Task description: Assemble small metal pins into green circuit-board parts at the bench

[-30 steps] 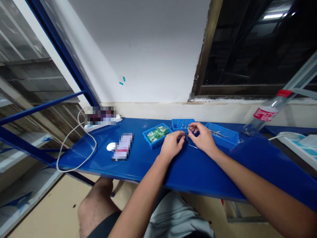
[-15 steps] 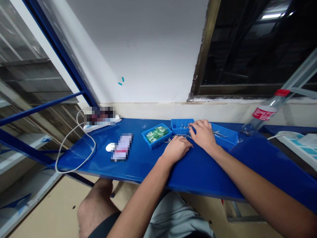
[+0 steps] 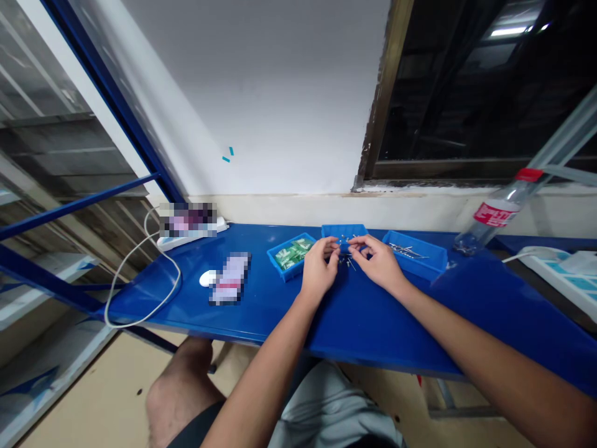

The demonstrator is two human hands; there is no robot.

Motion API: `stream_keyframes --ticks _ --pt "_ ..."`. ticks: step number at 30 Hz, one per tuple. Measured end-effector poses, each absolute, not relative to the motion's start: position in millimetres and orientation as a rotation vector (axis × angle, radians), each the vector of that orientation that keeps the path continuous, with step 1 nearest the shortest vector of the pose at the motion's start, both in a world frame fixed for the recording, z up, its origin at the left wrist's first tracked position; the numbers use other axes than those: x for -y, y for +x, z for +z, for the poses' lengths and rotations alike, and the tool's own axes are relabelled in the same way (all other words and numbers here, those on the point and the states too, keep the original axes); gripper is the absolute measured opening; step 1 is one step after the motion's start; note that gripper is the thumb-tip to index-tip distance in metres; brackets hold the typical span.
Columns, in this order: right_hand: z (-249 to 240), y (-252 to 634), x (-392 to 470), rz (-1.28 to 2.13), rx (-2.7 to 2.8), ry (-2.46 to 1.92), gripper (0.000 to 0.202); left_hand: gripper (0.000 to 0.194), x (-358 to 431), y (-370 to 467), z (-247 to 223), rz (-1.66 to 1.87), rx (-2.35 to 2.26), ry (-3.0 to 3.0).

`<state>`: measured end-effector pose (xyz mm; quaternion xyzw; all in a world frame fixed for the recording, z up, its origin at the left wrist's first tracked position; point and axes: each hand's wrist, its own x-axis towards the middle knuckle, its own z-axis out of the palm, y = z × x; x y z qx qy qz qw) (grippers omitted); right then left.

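Note:
My left hand is closed, its thumb and fingers bent together in front of the middle blue bin. Facing it, my right hand is closed too, fingertips pinched. What either pinch holds is too small to make out. Loose metal screws lie on the blue table between and below the hands. Small metal pieces show in the middle bin. To the left, a blue bin holds green packets. A longer blue bin on the right contains long metal rods or screws.
On the blue table are a blurred-out flat item, a round white object and a white cable. A power strip lies back left. A plastic bottle leans at the right, near a white-and-teal tray.
My left hand has risen from the tabletop and turned upright. My right hand has drawn back slightly from the bins, and both hands now face each other with fingertips close.

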<state>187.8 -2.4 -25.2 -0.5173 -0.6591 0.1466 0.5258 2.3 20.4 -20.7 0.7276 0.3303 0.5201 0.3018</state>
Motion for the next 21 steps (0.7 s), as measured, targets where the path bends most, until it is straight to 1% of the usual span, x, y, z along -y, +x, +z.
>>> stream_keyframes --ticks 4,8,10,17,21 --pt "-29.4 181.4 2.6 0.591 1.515 -1.158 0.024 0.03 -20.8 1.6 -19.7 1.363 -0.833 1.846" --pt "-29.1 178.1 2.6 0.652 1.45 -1.098 0.026 0.035 -21.8 2.5 -20.8 1.305 -0.776 1.732" --pt "-28.5 177.7 2.3 0.677 1.424 -1.07 0.028 0.034 -22.0 3.1 -21.0 1.291 -0.773 1.702" --pt "-28.2 177.3 1.8 0.699 1.446 -1.044 0.027 0.029 -20.3 2.9 -18.1 1.306 -0.85 1.666" --pt "-27.8 177.7 3.8 0.586 1.536 -1.141 0.019 0.024 -19.1 1.6 -16.9 1.278 -0.857 1.719"
